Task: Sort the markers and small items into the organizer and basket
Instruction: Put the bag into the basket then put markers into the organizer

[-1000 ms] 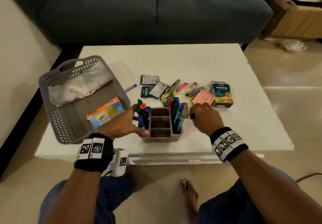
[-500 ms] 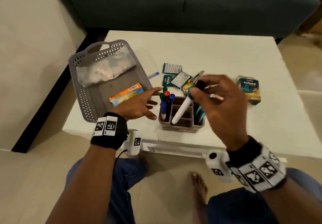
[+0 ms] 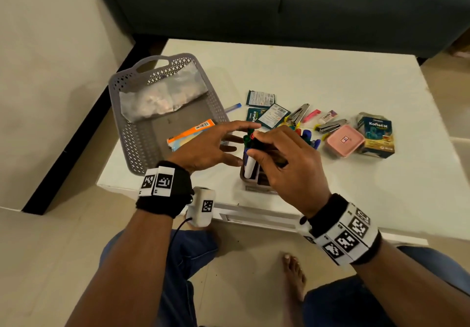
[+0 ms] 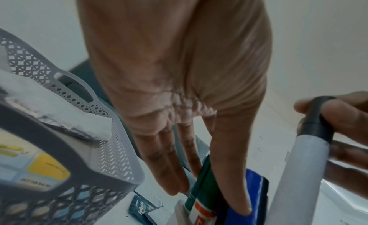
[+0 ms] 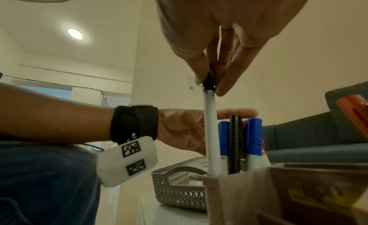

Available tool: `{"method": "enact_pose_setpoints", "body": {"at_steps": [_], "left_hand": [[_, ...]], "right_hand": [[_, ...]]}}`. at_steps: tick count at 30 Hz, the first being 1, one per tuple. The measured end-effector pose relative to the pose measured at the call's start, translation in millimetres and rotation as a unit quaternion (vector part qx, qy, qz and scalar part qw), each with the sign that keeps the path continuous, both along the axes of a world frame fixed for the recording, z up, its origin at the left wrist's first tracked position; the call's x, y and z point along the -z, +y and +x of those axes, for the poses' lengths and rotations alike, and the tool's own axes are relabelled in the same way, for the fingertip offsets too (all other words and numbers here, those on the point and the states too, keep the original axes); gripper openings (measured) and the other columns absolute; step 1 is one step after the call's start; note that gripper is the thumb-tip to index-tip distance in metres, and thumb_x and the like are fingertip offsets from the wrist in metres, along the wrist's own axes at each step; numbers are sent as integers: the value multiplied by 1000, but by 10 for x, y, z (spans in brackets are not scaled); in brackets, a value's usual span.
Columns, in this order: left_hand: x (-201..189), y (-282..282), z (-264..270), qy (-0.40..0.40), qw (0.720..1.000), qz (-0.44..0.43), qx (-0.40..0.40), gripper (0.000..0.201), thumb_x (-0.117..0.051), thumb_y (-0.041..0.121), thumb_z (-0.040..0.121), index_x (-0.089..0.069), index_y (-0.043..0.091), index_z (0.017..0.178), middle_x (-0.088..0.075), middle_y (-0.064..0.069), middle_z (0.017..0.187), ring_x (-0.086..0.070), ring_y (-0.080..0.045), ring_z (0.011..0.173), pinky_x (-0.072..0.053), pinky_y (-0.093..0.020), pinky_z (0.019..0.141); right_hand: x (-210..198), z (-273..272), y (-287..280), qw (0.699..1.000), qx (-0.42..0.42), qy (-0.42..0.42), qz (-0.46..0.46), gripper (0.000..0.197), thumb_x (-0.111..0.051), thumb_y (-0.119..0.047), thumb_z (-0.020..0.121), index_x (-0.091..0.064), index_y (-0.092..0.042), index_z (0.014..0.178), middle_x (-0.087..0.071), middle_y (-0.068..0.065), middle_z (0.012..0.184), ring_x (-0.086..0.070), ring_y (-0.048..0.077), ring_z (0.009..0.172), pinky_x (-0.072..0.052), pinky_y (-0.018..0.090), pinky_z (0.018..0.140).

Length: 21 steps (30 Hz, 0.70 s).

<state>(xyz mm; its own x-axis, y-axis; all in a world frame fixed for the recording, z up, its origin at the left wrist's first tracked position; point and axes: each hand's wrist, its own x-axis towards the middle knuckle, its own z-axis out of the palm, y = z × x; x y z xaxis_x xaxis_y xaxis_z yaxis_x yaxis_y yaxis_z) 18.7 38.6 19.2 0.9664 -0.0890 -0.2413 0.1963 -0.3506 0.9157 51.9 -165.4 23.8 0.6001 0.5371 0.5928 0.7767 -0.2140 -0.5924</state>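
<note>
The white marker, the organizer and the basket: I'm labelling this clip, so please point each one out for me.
white marker [image 5: 211,134]: right wrist view, mid-barrel, below the black cap.
organizer [image 5: 235,195]: right wrist view, its near outer wall.
basket [image 3: 138,146]: head view, perforated left wall.

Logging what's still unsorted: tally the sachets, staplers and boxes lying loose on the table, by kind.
Sachets: 3
Staplers: 2
Pink box: 1
Koflet-H carton: 1
Total: 7
</note>
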Motion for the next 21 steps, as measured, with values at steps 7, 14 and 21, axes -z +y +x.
{"method": "enact_pose_setpoints", "body": {"at_steps": [7, 14, 21], "left_hand": [[-56, -31, 26, -29, 1000, -4, -12, 54, -78, 4, 79, -63, 25, 127, -58, 12, 131, -58, -4, 117, -50, -31, 102], [-12, -3, -21, -24, 1000, 2, -7, 86, -81, 11, 78, -37, 36, 147, -48, 7, 143, -49, -7, 129, -48, -25, 102], [-6, 62, -27, -6, 999, 4, 47, 98, -83, 8, 74, -29, 42, 149, -36, 19, 152, -37, -1, 138, -41, -27, 110]], "right_hand": [[80, 3, -25, 999, -8, -40, -19, 23, -74, -12, 88, -69, 1, 106, -67, 10, 97, -64, 24, 80, -56, 33, 68], [442, -137, 7, 985, -2, -52, -163, 29, -55, -25, 95, -68, -9, 114, -65, 4, 103, -64, 22, 88, -59, 36, 66], [322, -151, -33, 990, 14, -60, -125, 32, -62, -37, 94, -68, -14, 117, -65, 0, 106, -64, 15, 87, -57, 26, 66]]}}
